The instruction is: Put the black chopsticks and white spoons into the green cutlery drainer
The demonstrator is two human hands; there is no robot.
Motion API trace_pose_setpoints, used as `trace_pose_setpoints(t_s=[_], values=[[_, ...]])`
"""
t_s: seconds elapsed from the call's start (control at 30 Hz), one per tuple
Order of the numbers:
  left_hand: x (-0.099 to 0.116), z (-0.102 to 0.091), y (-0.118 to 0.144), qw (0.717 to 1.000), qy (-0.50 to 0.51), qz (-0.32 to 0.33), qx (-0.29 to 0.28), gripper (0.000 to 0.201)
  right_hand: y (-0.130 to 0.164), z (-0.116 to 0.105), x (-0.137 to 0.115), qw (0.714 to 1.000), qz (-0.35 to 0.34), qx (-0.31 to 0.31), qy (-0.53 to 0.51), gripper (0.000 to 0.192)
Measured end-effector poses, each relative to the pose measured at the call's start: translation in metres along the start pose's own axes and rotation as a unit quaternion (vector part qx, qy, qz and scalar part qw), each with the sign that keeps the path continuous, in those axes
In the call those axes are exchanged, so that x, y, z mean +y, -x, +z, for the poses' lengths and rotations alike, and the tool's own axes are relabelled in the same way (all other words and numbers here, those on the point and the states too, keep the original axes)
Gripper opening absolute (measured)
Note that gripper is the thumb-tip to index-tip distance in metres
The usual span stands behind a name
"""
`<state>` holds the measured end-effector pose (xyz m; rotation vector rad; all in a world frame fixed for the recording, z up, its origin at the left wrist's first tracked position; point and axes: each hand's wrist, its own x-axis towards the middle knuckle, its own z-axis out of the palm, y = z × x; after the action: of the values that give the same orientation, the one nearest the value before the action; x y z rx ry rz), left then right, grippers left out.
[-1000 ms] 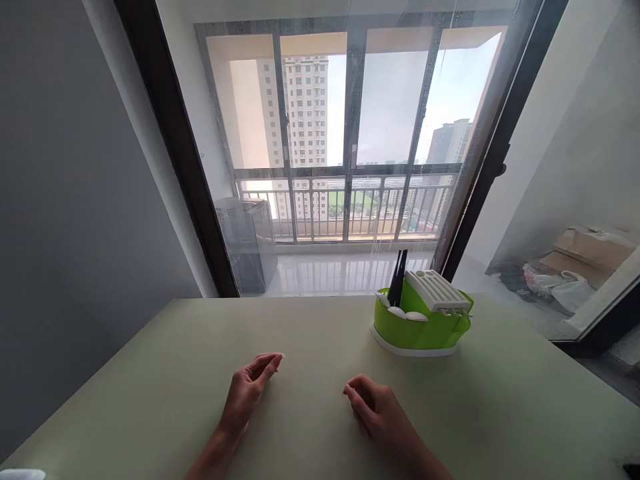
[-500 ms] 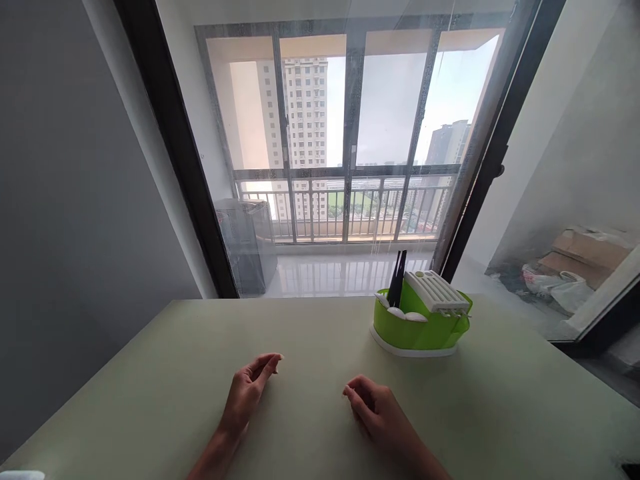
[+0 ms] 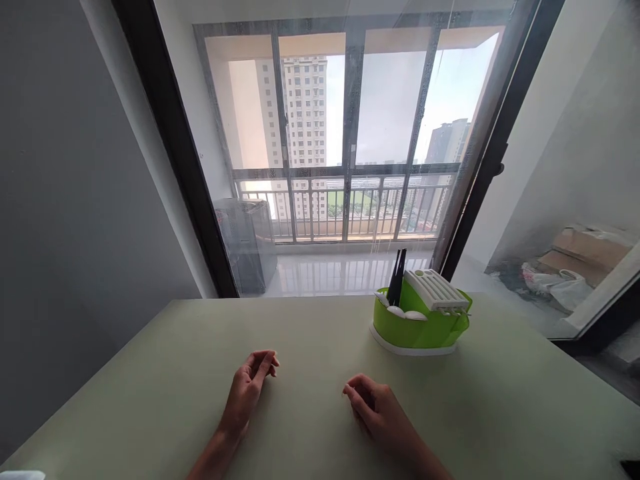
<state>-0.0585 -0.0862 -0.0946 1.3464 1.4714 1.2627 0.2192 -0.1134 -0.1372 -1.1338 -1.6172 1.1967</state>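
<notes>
My left hand (image 3: pixel 247 390) rests on its edge on the pale green table (image 3: pixel 150 393), fingers loosely curled, holding nothing. My right hand (image 3: pixel 375 410) lies a little to the right of it, fingers curled inward, also holding nothing. A green plastic cutlery holder (image 3: pixel 420 327) with a white slotted lid and white base stands further back on the right, well beyond both hands. Black chopsticks (image 3: pixel 397 277) stick up from it, and white spoon ends (image 3: pixel 405 313) show at its rim.
A large glass sliding door (image 3: pixel 345 133) with a dark frame rises behind the table's far edge, with a balcony railing and a grey bin beyond. Cardboard and bags lie at the right. Small objects peek in at the bottom left and bottom right corners.
My left hand's fingers have curled in slightly and drawn back a little. My right hand and the holder have stayed still.
</notes>
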Motion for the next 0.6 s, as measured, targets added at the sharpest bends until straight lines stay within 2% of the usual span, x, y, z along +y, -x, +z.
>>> trace_pose_setpoints(t_s=[0.27, 0.6], values=[[0.0084, 0.0028, 0.0018, 1.0, 0.001, 0.007, 0.009, 0.047, -0.0011, -0.0003, 0.0037, 1.0, -0.004, -0.001, 0.001, 0.045], [0.0, 0.0019, -0.0004, 1.0, 0.014, 0.009, 0.004, 0.04, -0.0007, 0.0006, 0.0051, 1.0, 0.011, 0.011, -0.007, 0.045]])
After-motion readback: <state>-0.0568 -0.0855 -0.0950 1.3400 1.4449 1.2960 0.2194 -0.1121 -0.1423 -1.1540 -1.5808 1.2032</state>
